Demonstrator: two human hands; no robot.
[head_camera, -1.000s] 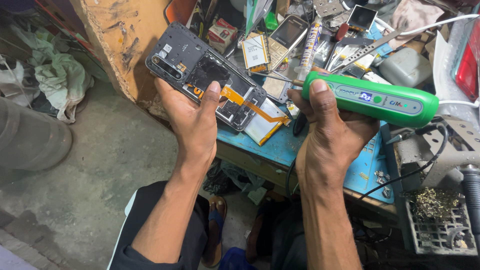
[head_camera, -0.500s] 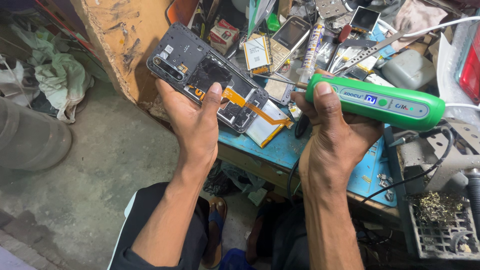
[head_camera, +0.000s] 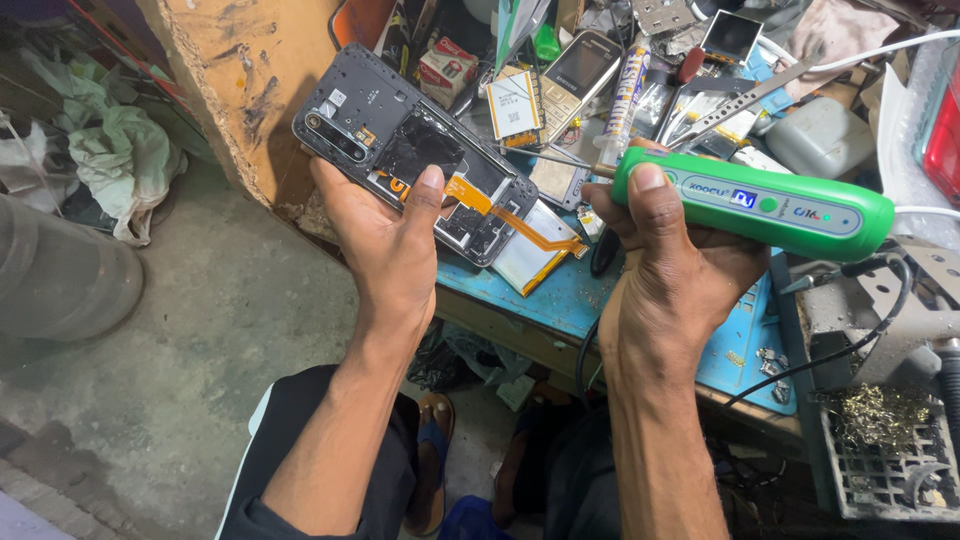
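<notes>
My left hand (head_camera: 385, 235) holds an opened black smartphone (head_camera: 400, 150) with its back cover off, thumb pressed on the orange flex cable near the middle. A silver battery (head_camera: 535, 255) hangs from the phone's lower end by that cable. My right hand (head_camera: 670, 265) grips a green electric screwdriver (head_camera: 770, 205), thumb on top of its left end. The tool's thin metal bit points left toward the phone, its tip close to the phone's right edge. A white cord runs from the tool's right end.
A blue work mat (head_camera: 560, 300) covers a cluttered bench with an old keypad phone (head_camera: 580, 65), tweezers (head_camera: 740, 100), small boxes and loose parts. A grey tool stand with a metal grid (head_camera: 890, 460) sits at the right. A wooden post (head_camera: 240, 80) stands behind the phone; concrete floor lies at the left.
Both hands have shifted slightly to the right with the phone and screwdriver. The screwdriver has tilted a little, right end lower.
</notes>
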